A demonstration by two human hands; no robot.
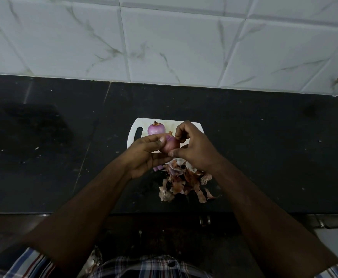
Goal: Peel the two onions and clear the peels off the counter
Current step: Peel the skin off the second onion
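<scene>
Two bare hands work a reddish onion over a black stone counter [264, 147].

On the white plastic cutting board [133, 135] a peeled purple onion [156, 128] sits; a papery brown peel heap [184, 183] lies nearer. The left hand [144, 155] cups the half-peeled onion [171, 145]; the right hand [196, 147] pinches its skin.

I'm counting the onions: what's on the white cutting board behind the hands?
One peeled purple onion sits on the cutting board, behind the onion in the hands. The hands cover most of the board, so anything else there is hidden.
</scene>
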